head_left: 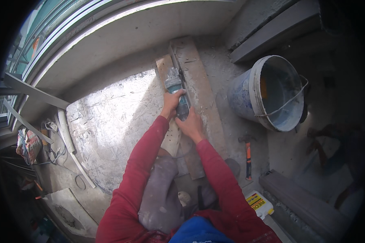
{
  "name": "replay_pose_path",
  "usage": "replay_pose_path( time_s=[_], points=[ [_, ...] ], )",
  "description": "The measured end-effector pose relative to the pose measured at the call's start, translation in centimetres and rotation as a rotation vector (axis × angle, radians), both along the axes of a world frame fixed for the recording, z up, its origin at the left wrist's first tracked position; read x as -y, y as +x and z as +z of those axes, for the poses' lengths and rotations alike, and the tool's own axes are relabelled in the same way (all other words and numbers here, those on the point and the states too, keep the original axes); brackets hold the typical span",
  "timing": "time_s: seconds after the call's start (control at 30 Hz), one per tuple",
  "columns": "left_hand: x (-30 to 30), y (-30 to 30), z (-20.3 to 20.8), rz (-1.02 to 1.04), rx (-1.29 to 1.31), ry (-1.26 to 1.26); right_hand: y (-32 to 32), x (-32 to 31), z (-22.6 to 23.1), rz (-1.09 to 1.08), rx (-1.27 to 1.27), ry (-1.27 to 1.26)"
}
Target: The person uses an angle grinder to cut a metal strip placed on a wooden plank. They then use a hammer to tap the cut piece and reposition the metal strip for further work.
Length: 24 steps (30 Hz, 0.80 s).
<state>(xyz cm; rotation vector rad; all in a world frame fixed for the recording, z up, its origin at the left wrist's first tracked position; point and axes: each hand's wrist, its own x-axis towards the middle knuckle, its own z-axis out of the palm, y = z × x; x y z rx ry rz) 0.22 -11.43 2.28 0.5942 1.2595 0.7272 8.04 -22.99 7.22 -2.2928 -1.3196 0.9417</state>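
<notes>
Both my hands grip a teal and grey power tool (175, 87) that rests on a long dusty wooden plank (198, 85) lying on the floor. My left hand (172, 103) wraps the tool's body from the left. My right hand (192, 124) holds its rear end, closer to me. A narrower wood strip (164, 69) lies along the plank's left side. The tool's front end points away from me; its cutting part is hidden. Red sleeves cover both forearms, and my knee sits just below the hands.
A dusty blue bucket (271, 93) stands right of the plank. A hammer with an orange handle (247, 156) lies on the concrete floor, and a yellow and white package (259, 203) lies near it. Grey blocks (304, 202) sit at lower right. A white pipe (69, 137) and cables lie left.
</notes>
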Motion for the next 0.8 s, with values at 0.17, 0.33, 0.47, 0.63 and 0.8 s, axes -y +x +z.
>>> replay_pose_path(
  time_s=[0.17,0.33,0.47,0.63,0.8],
  points=[
    [0.5,0.0,0.0,-0.006,-0.011,0.002,0.0,0.5,-0.1,0.0,0.017,-0.008],
    [0.5,-0.1,-0.3,-0.029,-0.025,-0.001,0.0,0.5,-0.3,-0.005,-0.008,-0.011],
    [0.3,-0.1,-0.7,-0.019,-0.006,0.006,0.0,0.3,-0.3,-0.002,-0.018,-0.02],
    [-0.1,0.0,-1.0,-0.024,-0.017,0.001,-0.1,-0.1,-0.1,-0.011,-0.011,-0.038],
    [-0.5,0.0,-0.7,-0.038,-0.004,-0.024,0.0,-0.6,0.0,-0.03,-0.028,-0.065]
  ],
)
